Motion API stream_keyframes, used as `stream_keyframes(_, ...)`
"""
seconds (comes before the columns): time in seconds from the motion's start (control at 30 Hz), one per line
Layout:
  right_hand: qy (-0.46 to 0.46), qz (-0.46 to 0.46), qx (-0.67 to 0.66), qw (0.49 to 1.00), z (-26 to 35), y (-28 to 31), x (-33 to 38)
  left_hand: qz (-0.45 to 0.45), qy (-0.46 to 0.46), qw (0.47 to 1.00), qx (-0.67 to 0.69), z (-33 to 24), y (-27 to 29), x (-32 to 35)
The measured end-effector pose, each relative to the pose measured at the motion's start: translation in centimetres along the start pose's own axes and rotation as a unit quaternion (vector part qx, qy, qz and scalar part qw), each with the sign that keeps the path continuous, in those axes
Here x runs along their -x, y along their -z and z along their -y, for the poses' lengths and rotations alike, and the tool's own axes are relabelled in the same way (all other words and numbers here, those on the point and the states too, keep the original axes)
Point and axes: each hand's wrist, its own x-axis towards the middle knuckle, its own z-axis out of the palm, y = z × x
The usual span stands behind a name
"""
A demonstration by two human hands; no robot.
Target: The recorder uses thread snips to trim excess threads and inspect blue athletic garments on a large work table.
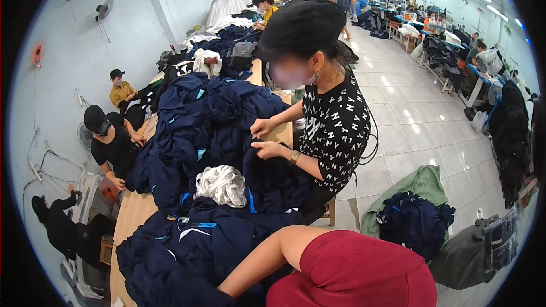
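Note:
My right forearm (259,264), below a red sleeve (364,261), reaches down into a heap of navy garments (176,256) on the near part of the table. Fabric and the lower edge hide the right hand, so its fingers do not show. My left hand is out of the picture. Just ahead of my forearm lies a small bright-blue strip (206,225) on the navy cloth. Beyond it rests a tangled bundle of white cord or tape (222,186).
Across the table's right side, a co-worker in a patterned black shirt (335,131) works navy cloth with both hands (264,139). Another person in black (116,142) is at the left edge. A green sack (418,185) with navy garments (415,222) stands on the floor at right.

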Motion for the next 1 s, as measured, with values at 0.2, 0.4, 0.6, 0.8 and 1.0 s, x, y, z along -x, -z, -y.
stream_keyframes(0.2,0.018,0.097,0.121,0.988,-11.1,-5.7,-0.2,0.057,0.099,0.993,-0.018,0.6,-0.2,0.7)
stream_keyframes(0.4,0.028,0.192,0.245,0.95,-24.0,-10.8,1.3,0.104,0.067,0.992,0.021,0.8,0.4,0.4)
stream_keyframes(0.6,0.08,0.264,0.344,0.897,-33.9,-18.0,-2.0,-0.133,-0.09,0.934,-0.319,6.9,21.5,2.5)
stream_keyframes(0.8,0.169,0.197,0.425,0.867,-28.1,-27.7,1.2,-0.078,0.043,0.865,0.494,-5.3,-3.1,-12.6)
stream_keyframes(1.0,0.616,0.068,0.638,0.457,-29.4,-29.2,1.3,-0.006,-0.036,0.921,0.388,-2.3,-5.0,-12.5)
